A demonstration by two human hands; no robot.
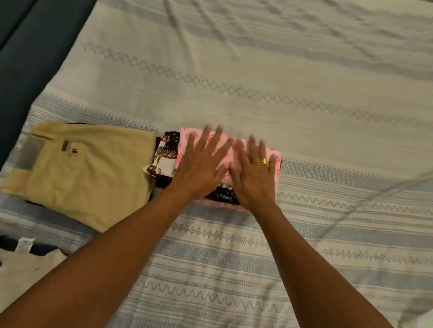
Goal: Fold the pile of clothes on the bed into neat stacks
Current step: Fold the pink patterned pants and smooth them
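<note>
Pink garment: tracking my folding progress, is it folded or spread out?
Folded. The pink garment is a compact rectangle atop a dark patterned piece, with left hand and right hand pressing flat on it.

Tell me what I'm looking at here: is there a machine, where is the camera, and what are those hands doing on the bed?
There is no machine here. A person does the work with bare hands, and one camera worn on the head looks down at them. The left hand and right hand lie flat with straight fingers, pressing on a folded pink garment; nothing is gripped. The pink piece sits on a dark patterned garment. To the left of these lie folded khaki trousers, and a cream garment sits at the near left. All rest on a striped bedspread.
</note>
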